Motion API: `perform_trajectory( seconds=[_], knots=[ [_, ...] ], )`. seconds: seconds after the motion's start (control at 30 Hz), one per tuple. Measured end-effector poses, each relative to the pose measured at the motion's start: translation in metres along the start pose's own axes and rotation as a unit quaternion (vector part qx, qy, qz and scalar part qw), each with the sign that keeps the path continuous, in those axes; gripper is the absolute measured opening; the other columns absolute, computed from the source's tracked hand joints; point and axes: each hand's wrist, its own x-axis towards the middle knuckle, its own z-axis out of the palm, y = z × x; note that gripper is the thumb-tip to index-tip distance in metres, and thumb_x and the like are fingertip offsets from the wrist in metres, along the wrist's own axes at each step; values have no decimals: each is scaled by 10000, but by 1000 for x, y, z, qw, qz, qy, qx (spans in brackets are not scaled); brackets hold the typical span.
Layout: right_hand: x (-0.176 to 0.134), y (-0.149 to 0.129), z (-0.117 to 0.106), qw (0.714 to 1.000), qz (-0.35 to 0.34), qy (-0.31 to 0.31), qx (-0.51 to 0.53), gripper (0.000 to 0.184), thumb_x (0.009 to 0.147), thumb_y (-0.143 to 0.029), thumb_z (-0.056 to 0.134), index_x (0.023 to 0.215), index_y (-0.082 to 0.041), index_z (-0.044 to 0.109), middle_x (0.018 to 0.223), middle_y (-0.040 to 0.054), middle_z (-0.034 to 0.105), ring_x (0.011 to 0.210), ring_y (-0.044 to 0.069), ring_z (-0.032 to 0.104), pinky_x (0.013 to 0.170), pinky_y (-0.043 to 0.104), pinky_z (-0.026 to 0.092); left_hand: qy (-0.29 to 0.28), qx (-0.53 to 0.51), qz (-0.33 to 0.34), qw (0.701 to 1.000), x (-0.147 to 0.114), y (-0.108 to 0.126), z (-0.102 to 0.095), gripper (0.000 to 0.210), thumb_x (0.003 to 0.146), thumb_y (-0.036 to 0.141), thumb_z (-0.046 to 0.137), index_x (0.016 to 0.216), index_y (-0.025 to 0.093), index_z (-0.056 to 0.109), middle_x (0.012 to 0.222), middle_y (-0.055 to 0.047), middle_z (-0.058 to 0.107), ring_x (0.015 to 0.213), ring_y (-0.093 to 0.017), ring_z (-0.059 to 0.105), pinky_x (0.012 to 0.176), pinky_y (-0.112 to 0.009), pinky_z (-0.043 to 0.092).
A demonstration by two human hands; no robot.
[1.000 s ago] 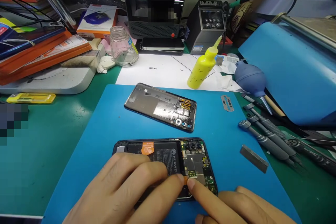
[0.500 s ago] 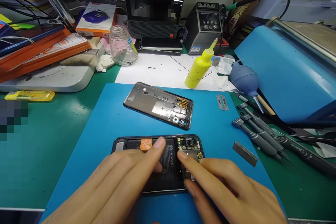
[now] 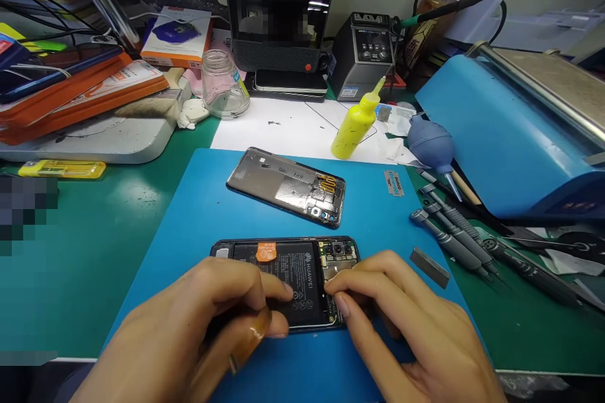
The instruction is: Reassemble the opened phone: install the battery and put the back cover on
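opened phone [image 3: 293, 264]: laid flat on blue mat [image 3: 184, 214], internals up, directly beneath both hands; mat probably provided to cushion the work and limit sliding.

left hand [image 3: 203, 308]: held low over the near left side of the phone, thumb and curled finger closed on amber flex strip [image 3: 250, 341]; lower end left hanging above the mat, probably to keep the small end piece untouched.

right hand [image 3: 401, 321]: fingers bent, index and thumb tips near each other at the circuit board [image 3: 336, 269]; cannot tell whether gripping any small part. brought in from the right, likely to leave the battery side to the left hand.

back cover [image 3: 290, 189]: set aslant beyond the phone, inner face up, apart from both hands; presumably parked there to stay within reach but out of the way.

screwdrivers [image 3: 454, 242]: grouped at the right edge of the mat, tips toward the near side, likely for quick pick-up.

battery [image 3: 302, 283]: seated in the frame, label up.

grey bar [image 3: 430, 266]: just beyond the right hand.

razor blade [image 3: 394, 182]: flat near the far right corner, probably for finger safety.
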Motion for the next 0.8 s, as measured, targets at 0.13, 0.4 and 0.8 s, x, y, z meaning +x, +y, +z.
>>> perform_trajectory(
  seconds=[0.13, 0.4, 0.8],
  knots=[
    [-1, -2, 2, 1000, 3, 21, 0, 108, 1131, -213, 587, 1136, -277, 673, 1004, -26, 722, 839, 77, 772, 711, 169, 605, -18, 17, 9, 1000, 13, 1, -6, 202, 1180, 557, 536, 1198, 361, 582, 1152, 118, 858, 1027, -72, 856, 807, -47, 618],
    [-7, -10, -1, 998, 0, 8, -65, 95, 1140, -279, 593, 1207, -285, 660, 1015, -24, 733, 757, 90, 755, 700, 182, 616, -68, 27, 104, 992, 26, 5, -6, 112, 1170, 280, 619, 1277, 310, 630, 1172, 81, 806, 1084, -74, 760, 983, -160, 555],
    [-2, -12, 0, 999, 34, -2, -35, 120, 1155, -228, 510, 1085, -276, 594, 983, -52, 721, 775, 58, 743, 641, 156, 559, -66, 17, 100, 993, 26, 10, -5, 134, 1168, 250, 627, 1287, 308, 645, 1206, 70, 768, 1132, -70, 711, 1016, -155, 510]
  ],
)
